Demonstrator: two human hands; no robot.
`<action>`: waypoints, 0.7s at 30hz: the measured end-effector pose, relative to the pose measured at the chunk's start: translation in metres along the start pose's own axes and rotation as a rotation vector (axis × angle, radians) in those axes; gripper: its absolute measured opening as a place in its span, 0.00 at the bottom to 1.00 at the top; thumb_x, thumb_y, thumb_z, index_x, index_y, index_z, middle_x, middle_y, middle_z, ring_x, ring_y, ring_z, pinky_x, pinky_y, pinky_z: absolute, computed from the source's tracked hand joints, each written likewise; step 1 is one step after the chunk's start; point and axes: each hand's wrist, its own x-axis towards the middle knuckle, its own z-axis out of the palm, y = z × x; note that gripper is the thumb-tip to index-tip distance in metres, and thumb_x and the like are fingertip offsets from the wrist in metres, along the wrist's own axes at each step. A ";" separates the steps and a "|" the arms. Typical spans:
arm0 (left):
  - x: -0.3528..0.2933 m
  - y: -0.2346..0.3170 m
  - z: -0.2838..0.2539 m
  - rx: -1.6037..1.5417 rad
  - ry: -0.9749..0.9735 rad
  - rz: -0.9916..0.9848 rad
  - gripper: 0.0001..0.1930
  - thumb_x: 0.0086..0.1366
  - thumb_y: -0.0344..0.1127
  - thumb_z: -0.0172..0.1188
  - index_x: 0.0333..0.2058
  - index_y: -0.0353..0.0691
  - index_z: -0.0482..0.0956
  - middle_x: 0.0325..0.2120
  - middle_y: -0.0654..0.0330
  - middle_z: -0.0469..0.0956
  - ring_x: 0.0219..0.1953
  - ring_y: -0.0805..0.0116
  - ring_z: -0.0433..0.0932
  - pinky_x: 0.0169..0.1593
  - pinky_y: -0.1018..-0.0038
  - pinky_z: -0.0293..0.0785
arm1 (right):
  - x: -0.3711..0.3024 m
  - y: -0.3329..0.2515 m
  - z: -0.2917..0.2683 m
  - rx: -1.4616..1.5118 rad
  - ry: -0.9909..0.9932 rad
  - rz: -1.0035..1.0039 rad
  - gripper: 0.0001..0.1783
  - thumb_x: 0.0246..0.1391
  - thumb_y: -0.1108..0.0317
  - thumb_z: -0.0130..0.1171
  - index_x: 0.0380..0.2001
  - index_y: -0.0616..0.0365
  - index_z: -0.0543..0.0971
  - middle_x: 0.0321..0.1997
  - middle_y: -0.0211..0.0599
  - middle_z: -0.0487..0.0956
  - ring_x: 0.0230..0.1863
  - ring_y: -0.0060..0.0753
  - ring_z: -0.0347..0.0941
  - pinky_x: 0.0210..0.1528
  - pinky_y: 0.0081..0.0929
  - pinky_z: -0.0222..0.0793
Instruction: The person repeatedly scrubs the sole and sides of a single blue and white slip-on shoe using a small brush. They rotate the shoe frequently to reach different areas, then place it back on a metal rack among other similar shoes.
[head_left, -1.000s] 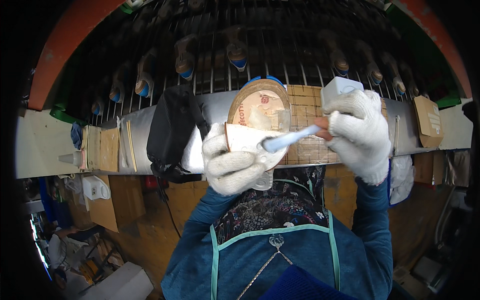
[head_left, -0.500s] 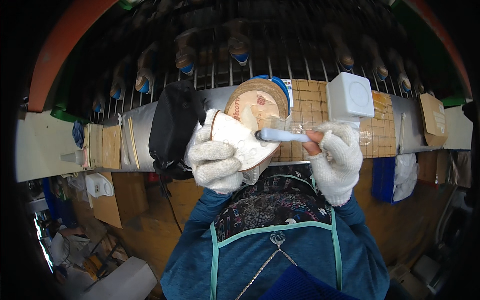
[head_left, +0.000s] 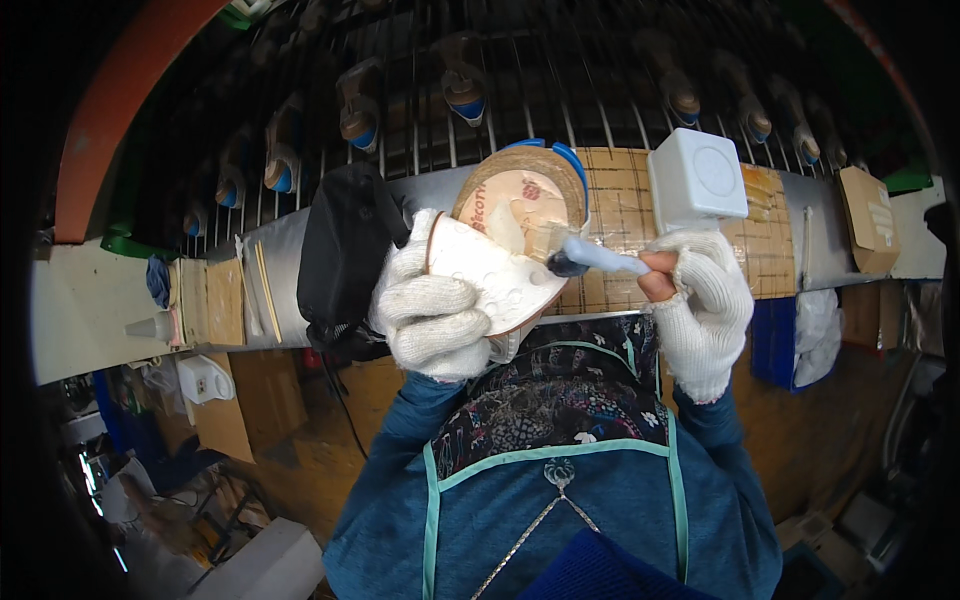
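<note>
My left hand [head_left: 435, 322], in a white knit glove, is closed around a shoe sole [head_left: 492, 278] with a white, dimpled face and a brown edge. Part of a pale piece shows beneath it; its kind is hidden. Between the bare thumb and fingertips of my gloved right hand [head_left: 705, 305] is a brush [head_left: 603, 256] with a pale blue handle. Its dark bristle end is at the sole's right edge; whether they touch I cannot tell. Just behind the sole lies a round tan roll [head_left: 550, 190], seemingly tape, with blue parts at its far side.
A black fabric case [head_left: 345, 255] stands left of the sole. On the right, a white square container [head_left: 700, 180] sits on a taped brown board [head_left: 620, 210]. Beyond the bench, several shoes [head_left: 465, 85] rest on a rack of metal rods. A small cardboard box [head_left: 868, 220] stands far right.
My right hand has moved right, drawing the brush toward the sole's right edge and tilting it. The left hand still holds the sole, and the view has shifted slightly.
</note>
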 end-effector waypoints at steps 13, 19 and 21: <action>0.010 0.001 0.001 -0.078 -0.198 0.029 0.16 0.38 0.26 0.73 0.29 0.51 0.83 0.38 0.59 0.77 0.50 0.45 0.77 0.63 0.41 0.65 | 0.016 -0.004 -0.035 -0.391 -0.084 -0.375 0.11 0.36 0.68 0.75 0.28 0.53 0.85 0.33 0.30 0.81 0.35 0.32 0.74 0.41 0.30 0.61; 0.010 0.006 0.014 -0.226 -0.139 -0.062 0.18 0.40 0.24 0.74 0.32 0.52 0.86 0.43 0.58 0.76 0.50 0.47 0.77 0.64 0.45 0.64 | 0.016 -0.009 -0.039 -0.346 -0.045 -0.354 0.12 0.35 0.68 0.75 0.28 0.54 0.85 0.32 0.31 0.81 0.35 0.34 0.75 0.41 0.31 0.61; 0.012 0.007 0.017 -0.100 -0.163 0.012 0.19 0.39 0.24 0.75 0.33 0.52 0.87 0.44 0.58 0.76 0.50 0.49 0.77 0.62 0.47 0.67 | 0.015 -0.014 -0.043 -0.450 -0.051 -0.431 0.13 0.35 0.68 0.75 0.29 0.55 0.86 0.32 0.32 0.81 0.36 0.34 0.75 0.41 0.31 0.62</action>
